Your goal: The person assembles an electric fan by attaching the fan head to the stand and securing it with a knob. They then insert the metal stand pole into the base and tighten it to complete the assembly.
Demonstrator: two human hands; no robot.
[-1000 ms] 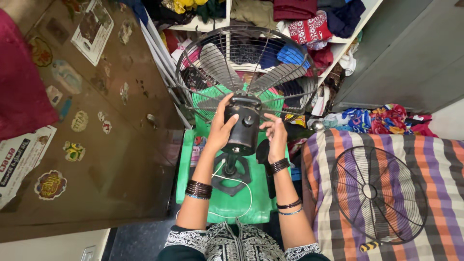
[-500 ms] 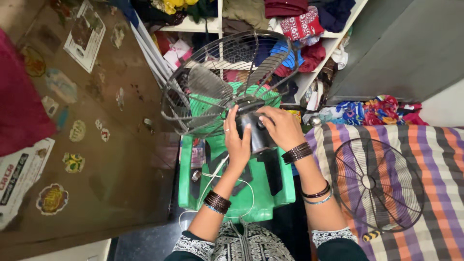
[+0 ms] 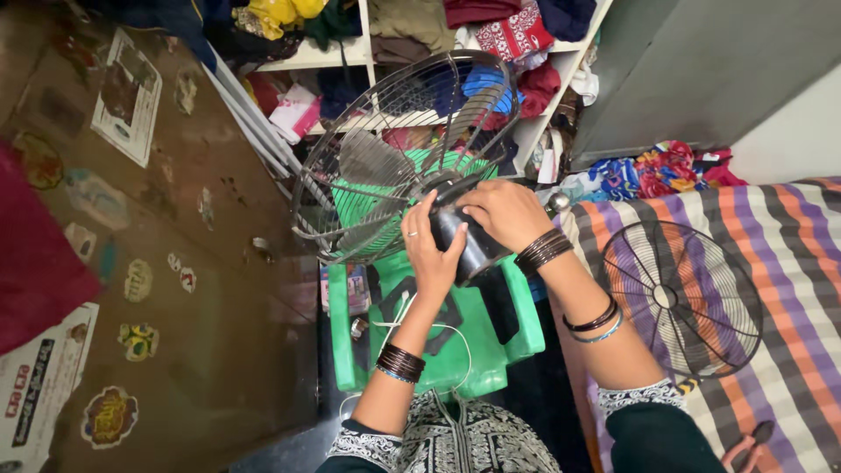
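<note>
**Fan head swung left, both hands on the motor housing**

Since a second ago the fan's wire cage (image 3: 403,149) has turned from facing straight ahead to leaning up and to the left, and the motor housing (image 3: 464,241) has tilted with it. My right hand (image 3: 504,215) has come over the top of the housing where before it sat lower, beside it. I read this as the head being swivelled or worked on its neck while both hands steady it.

Taking the housing as my landmark: my left hand (image 3: 429,254) is pressed against its left flank, fingers (image 3: 419,229) curled loosely round the black casing, thumb towards the cage. My right hand caps its upper end, fingers bent over the rear of the cage hub; I cannot tell whether they pinch a knob there. Both hands are grasping the housing, not clenched empty.

The fan stands on a green plastic stool (image 3: 438,342) directly below the housing, its white cord (image 3: 442,328) looping over the seat. Well to the right of the housing, a loose front grille (image 3: 681,302) lies flat on a striped bedcover (image 3: 788,263).
</note>
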